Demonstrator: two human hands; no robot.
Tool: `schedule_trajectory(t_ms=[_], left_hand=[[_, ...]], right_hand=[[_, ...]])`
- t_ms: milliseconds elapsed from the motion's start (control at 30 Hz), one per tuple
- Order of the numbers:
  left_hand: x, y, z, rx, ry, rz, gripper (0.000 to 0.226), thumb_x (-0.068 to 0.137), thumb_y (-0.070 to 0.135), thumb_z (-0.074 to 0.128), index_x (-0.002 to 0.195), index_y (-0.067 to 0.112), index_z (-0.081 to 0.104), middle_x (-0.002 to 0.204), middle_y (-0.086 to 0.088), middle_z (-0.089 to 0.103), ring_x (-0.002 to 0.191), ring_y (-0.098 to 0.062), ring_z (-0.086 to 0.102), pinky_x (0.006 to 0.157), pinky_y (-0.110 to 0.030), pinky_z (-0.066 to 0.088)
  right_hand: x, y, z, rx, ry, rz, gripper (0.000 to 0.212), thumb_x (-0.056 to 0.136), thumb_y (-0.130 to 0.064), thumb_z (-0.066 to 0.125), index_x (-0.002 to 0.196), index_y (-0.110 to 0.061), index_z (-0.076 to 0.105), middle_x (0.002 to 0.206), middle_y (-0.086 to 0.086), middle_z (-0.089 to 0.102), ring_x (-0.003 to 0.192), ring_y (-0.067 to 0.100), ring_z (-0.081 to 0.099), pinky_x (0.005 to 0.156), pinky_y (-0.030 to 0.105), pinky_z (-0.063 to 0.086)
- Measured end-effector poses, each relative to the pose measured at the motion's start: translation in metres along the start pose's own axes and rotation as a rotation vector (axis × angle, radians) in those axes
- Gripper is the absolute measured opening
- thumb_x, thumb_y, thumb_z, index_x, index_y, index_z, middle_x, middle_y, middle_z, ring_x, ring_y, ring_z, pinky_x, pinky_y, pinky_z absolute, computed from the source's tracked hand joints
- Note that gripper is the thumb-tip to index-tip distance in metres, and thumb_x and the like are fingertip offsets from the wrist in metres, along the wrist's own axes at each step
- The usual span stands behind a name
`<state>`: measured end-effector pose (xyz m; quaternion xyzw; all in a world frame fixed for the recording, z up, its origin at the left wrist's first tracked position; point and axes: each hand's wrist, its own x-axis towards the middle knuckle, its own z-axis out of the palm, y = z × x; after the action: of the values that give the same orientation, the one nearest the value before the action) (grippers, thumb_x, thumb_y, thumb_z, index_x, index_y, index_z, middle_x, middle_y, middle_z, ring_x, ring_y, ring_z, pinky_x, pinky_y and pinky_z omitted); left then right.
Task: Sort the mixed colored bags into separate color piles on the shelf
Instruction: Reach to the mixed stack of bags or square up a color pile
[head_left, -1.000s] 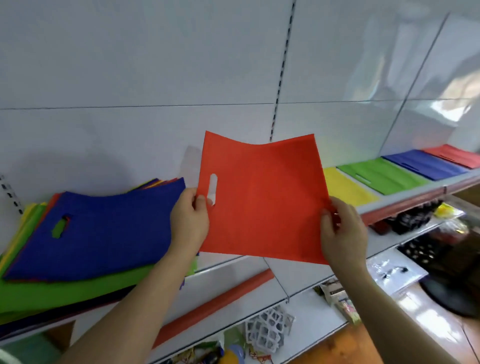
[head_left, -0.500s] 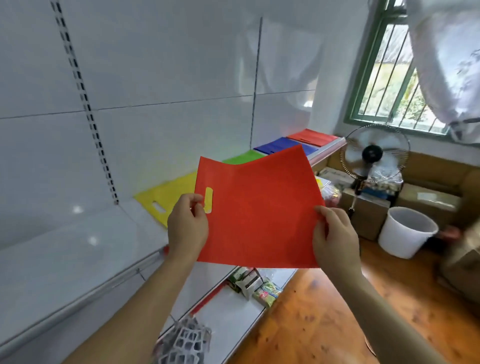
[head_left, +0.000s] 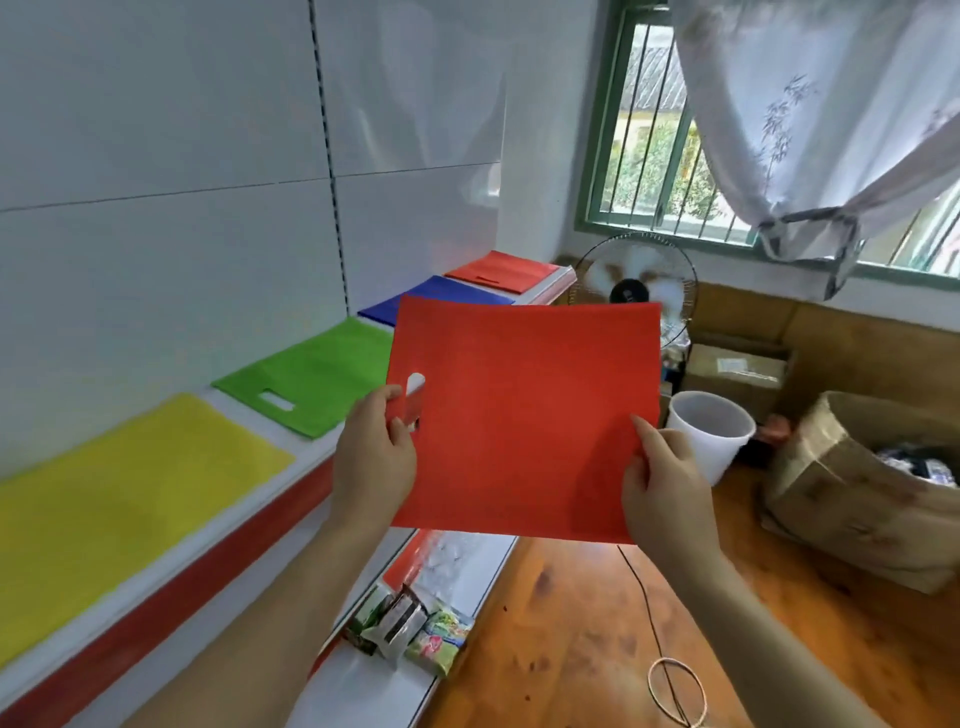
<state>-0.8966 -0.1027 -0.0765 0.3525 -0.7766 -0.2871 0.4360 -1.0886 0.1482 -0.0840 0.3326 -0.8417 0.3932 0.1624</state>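
a flat red non-woven bag with a die-cut handle slot (head_left: 524, 421) is held in the air in front of the white shelf (head_left: 306, 454), the left hand (head_left: 375, 457) pinching its edge beside the slot and the right hand (head_left: 665, 486) pinching its lower right edge, each grip closed on the bag. on the shelf, well apart from the held bag, lie separate piles from near to far: yellow bags (head_left: 119, 499), green bags (head_left: 317, 374), blue bags (head_left: 441, 296) and red bags (head_left: 501, 270).

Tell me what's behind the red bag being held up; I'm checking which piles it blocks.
Behind the held red bag, the blue pile is partly covered, and a corner of the green pile too. The fan peeks above it. The red pile shows fully.
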Motion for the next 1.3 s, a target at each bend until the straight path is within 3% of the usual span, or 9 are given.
schedule_trajectory(t_ms=[333,533,667,867,1033,1167,1300], left_hand=[[0.130,0.010,0.150,0.013,-0.167,0.038,0.040,0.102,0.010,0.053,0.141,0.021,0.055,0.134,-0.003,0.062,0.119,-0.023,0.060,0.094,-0.033,0.046],[0.182,0.026,0.241,0.000,-0.202,0.028,0.044,0.101,0.005,0.054,0.142,0.020,0.057,0.135,-0.008,0.060,0.120,-0.028,0.062,0.098,-0.039,0.048],[0.226,0.035,0.306,0.041,-0.192,0.036,0.044,0.102,0.009,0.052,0.145,0.021,0.055,0.131,-0.006,0.061,0.113,-0.026,0.063,0.090,-0.037,0.049],[0.287,0.046,0.379,0.115,-0.141,-0.007,0.047,0.103,0.011,0.049,0.147,0.029,0.053,0.121,-0.002,0.059,0.093,-0.015,0.058,0.077,-0.032,0.044],[0.331,0.037,0.414,0.146,-0.112,-0.118,0.051,0.103,0.014,0.045,0.149,0.032,0.051,0.126,0.002,0.059,0.107,-0.021,0.061,0.088,-0.042,0.053],[0.374,0.015,0.439,0.162,-0.051,-0.159,0.050,0.103,0.018,0.047,0.149,0.037,0.050,0.117,0.005,0.060,0.099,-0.017,0.059,0.081,-0.038,0.049],[0.418,-0.015,0.460,0.224,-0.018,-0.172,0.045,0.103,0.019,0.049,0.148,0.026,0.053,0.125,-0.002,0.063,0.106,-0.025,0.061,0.084,-0.039,0.050]], right_hand=[[0.133,0.074,0.036,-0.165,-0.027,0.108,0.045,0.097,-0.007,0.054,0.142,-0.010,0.057,0.113,0.007,0.055,0.094,0.033,0.060,0.075,0.049,0.057],[0.214,0.137,0.059,-0.181,-0.015,0.121,0.027,0.093,-0.004,0.056,0.119,-0.010,0.061,0.095,0.001,0.047,0.080,0.027,0.052,0.064,0.042,0.049],[0.284,0.186,0.080,-0.155,-0.024,0.118,0.014,0.093,-0.008,0.055,0.106,-0.014,0.058,0.093,0.000,0.044,0.080,0.028,0.050,0.065,0.043,0.046],[0.393,0.234,0.105,-0.130,-0.079,0.035,0.030,0.093,-0.010,0.055,0.123,-0.015,0.058,0.102,0.003,0.048,0.084,0.035,0.058,0.070,0.042,0.050],[0.467,0.251,0.147,-0.112,-0.121,-0.022,0.037,0.093,-0.008,0.057,0.130,-0.011,0.060,0.104,0.006,0.049,0.087,0.041,0.060,0.071,0.044,0.052],[0.531,0.261,0.198,-0.109,-0.166,-0.080,0.043,0.094,-0.009,0.056,0.136,-0.011,0.059,0.107,0.008,0.051,0.089,0.041,0.061,0.073,0.045,0.053],[0.585,0.262,0.247,-0.113,-0.204,-0.131,0.050,0.095,-0.009,0.053,0.144,-0.013,0.056,0.114,0.008,0.053,0.095,0.040,0.062,0.078,0.045,0.055]])
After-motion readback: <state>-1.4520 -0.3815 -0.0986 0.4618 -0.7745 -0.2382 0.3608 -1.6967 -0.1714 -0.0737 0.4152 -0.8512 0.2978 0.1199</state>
